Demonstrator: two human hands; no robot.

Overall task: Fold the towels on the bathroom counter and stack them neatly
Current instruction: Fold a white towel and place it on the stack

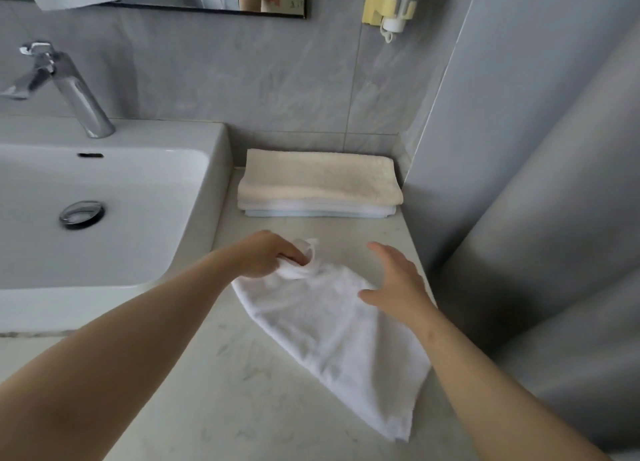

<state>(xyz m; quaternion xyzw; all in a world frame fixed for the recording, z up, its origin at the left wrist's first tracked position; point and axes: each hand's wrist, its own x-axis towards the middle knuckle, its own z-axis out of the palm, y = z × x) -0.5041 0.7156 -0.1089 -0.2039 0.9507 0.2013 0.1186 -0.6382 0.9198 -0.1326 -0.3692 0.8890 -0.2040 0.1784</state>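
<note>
A white towel (332,336) lies loosely spread on the marble counter (214,384), running from the middle toward the near right edge. My left hand (268,256) grips its bunched far corner. My right hand (398,280) hovers over the towel's right side with fingers spread and relaxed, holding nothing. Against the back wall sits a stack of folded towels (320,183), cream on top with a white and a pale blue one beneath.
A white sink basin (114,197) with a chrome faucet (65,86) fills the left. Grey tiled wall stands behind and a grey wall closes in at the right. A yellow hair dryer holder (391,6) hangs above, beside a mirror edge (207,10).
</note>
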